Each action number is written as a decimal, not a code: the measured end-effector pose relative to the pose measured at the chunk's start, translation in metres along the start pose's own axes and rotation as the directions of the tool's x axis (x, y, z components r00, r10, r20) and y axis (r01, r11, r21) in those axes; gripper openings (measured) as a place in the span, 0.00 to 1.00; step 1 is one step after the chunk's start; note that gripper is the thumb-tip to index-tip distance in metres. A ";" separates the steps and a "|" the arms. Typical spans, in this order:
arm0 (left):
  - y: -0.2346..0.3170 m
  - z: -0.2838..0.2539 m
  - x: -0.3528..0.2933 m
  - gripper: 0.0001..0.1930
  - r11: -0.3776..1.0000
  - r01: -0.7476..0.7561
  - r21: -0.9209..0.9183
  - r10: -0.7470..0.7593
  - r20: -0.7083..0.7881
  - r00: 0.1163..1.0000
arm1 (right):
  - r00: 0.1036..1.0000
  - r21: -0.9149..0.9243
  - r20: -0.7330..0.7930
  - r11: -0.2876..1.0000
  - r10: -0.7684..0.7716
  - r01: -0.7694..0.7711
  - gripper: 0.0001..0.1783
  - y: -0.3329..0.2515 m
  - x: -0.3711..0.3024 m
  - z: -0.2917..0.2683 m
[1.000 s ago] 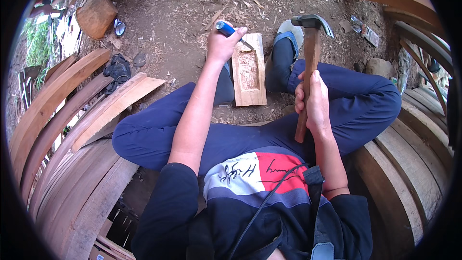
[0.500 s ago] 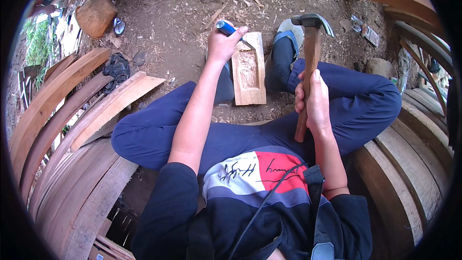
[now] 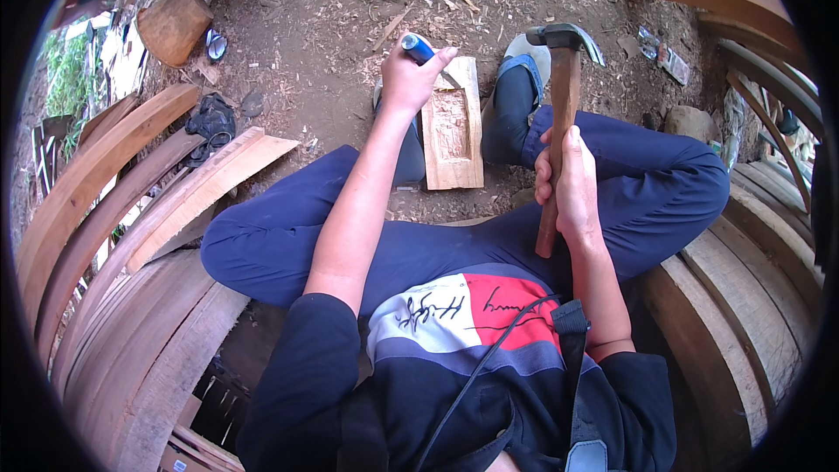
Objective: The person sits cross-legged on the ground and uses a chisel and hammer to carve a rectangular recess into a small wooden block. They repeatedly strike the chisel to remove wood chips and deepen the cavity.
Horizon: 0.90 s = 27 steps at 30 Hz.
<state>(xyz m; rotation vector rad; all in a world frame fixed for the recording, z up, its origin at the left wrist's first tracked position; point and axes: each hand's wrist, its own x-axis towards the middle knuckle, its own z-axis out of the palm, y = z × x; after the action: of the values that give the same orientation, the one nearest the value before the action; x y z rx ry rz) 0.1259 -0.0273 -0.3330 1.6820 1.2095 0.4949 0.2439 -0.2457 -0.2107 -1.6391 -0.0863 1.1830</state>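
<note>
My left hand is closed round the blue handle of a chisel. The chisel's blade slants down to the far end of a rectangular hollow cut in a pale wooden block. Rough, chipped wood shows inside that hollow. The block lies on the ground between my feet. In my right hand is a claw hammer, gripped by its wooden handle and held up above my right leg, its metal head pointing away from me and apart from the chisel.
Curved wooden boards are stacked at my left, and more curved planks lie at my right. A log stump stands at the far left near a dark bag. Wood chips litter the dirt ground. A stone sits beyond my right knee.
My left hand and the chisel have shifted very slightly to the right, with the handle tilted a little differently. The hammer and the block are nearly unmoved.
</note>
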 end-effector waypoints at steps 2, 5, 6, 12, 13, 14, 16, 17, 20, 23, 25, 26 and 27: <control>0.000 0.003 -0.002 0.19 0.998 -0.020 -0.055 0.019 -0.025 1.000 | 1.000 -0.006 0.001 1.000 -0.001 0.001 0.25 0.000 0.000 0.001; 0.007 0.006 -0.005 0.21 1.000 0.007 -0.013 -0.006 0.061 0.998 | 0.999 -0.049 0.012 0.998 -0.031 0.032 0.24 0.000 0.000 0.002; 0.013 0.008 -0.006 0.21 0.999 -0.033 0.017 0.031 0.089 0.996 | 0.998 -0.090 0.025 0.994 -0.063 0.065 0.24 0.000 -0.001 0.001; 0.026 0.023 -0.011 0.20 0.979 -0.185 0.081 0.169 0.171 0.971 | 0.959 -0.340 0.222 0.908 -0.177 0.246 0.21 -0.040 -0.028 0.001; 0.028 0.024 -0.012 0.21 0.976 -0.203 0.081 0.188 0.166 0.968 | 0.946 -0.365 0.246 0.883 -0.213 0.294 0.21 -0.047 -0.035 0.003; 0.030 0.025 -0.013 0.21 0.971 -0.224 0.082 0.209 0.162 0.965 | 0.920 -0.356 0.262 0.857 -0.290 0.372 0.21 -0.052 -0.043 0.004; 0.023 0.024 -0.011 0.21 0.948 -0.307 0.083 0.297 0.116 0.948 | 0.850 -0.331 0.301 0.788 -0.432 0.518 0.22 -0.061 -0.055 0.006; 0.021 0.024 -0.011 0.21 0.938 -0.340 0.073 0.332 0.104 0.938 | 0.777 -0.303 0.341 0.721 -0.529 0.623 0.23 -0.067 -0.058 0.005; 0.015 0.029 -0.011 0.20 0.952 -0.289 -0.101 0.299 0.107 0.948 | 0.668 -0.406 0.353 0.536 -0.655 0.740 0.21 -0.030 -0.033 0.004; 0.028 0.025 -0.016 0.19 0.919 -0.391 -0.044 0.394 0.116 0.912 | 0.924 -0.683 0.274 0.623 -0.265 0.382 0.16 -0.037 -0.018 0.008; 0.026 0.022 -0.011 0.19 0.923 -0.378 0.071 0.370 0.098 0.924 | 0.912 -0.643 0.294 0.647 -0.285 0.410 0.18 -0.055 -0.033 0.011; 0.022 0.021 -0.019 0.19 0.927 -0.355 0.123 0.344 0.103 0.933 | 0.893 -0.597 0.298 0.664 -0.337 0.450 0.19 -0.066 -0.048 0.012; 0.021 0.020 -0.014 0.20 0.930 -0.364 0.047 0.359 0.085 0.929 | 0.836 -0.495 0.329 0.674 -0.439 0.549 0.20 -0.076 -0.054 0.011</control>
<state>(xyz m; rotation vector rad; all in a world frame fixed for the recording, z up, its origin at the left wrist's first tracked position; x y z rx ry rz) 0.1459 -0.0495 -0.3207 1.9720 0.8673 0.6156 0.2448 -0.2357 -0.1170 -1.8354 -1.0486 0.9056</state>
